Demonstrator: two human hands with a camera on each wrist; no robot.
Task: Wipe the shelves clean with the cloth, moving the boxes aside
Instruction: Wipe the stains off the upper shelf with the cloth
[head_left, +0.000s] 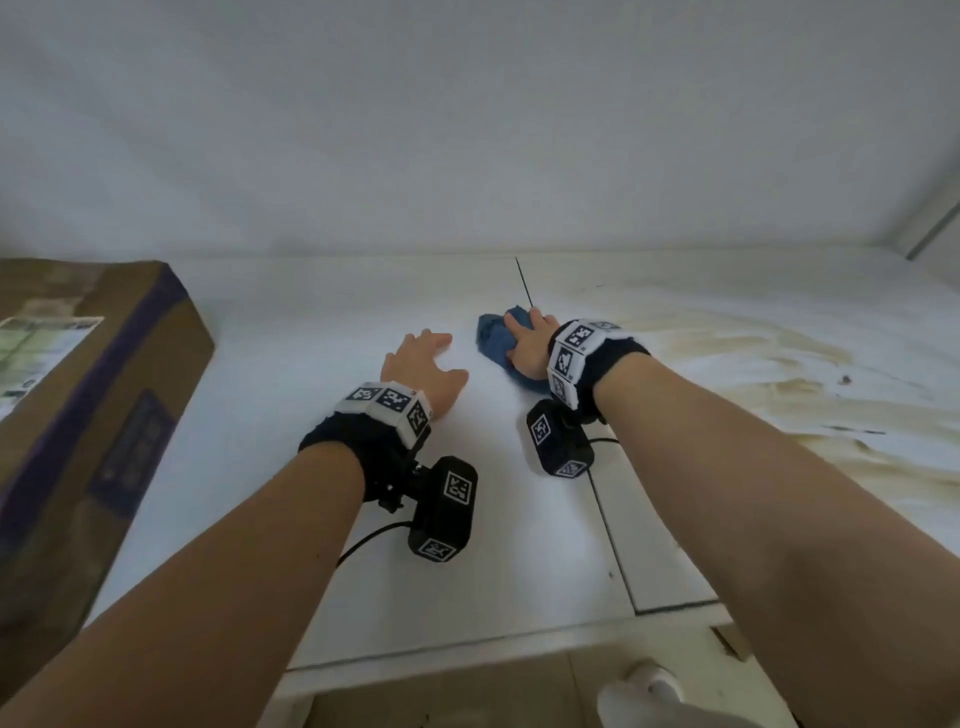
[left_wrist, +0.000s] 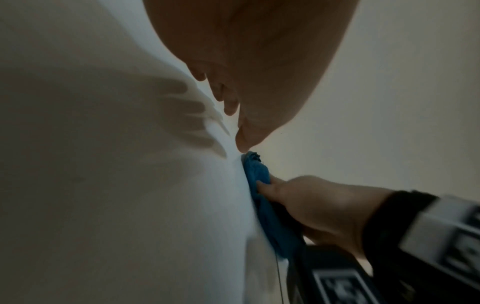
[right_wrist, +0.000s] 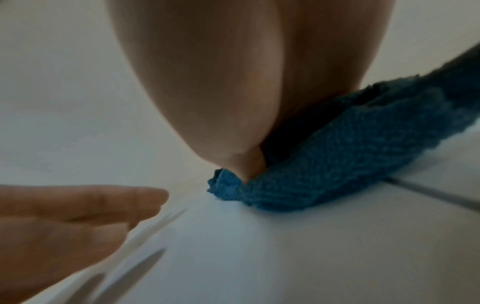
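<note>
A bunched blue cloth lies on the white shelf near its back wall. My right hand sits on top of the cloth and grips it, thumb dug into the fold; the right wrist view shows that thumb tip pressed into the cloth. My left hand rests just left of it on the bare shelf, fingers relaxed and slightly spread, holding nothing. In the left wrist view the left hand hovers close to the shelf, with the cloth and right hand beyond. A brown cardboard box stands at the far left.
The shelf's right part carries a yellowish stained patch. A dark seam runs front to back between two shelf panels under my right wrist. A grey upright stands at the back right. Below the front edge a white shoe shows.
</note>
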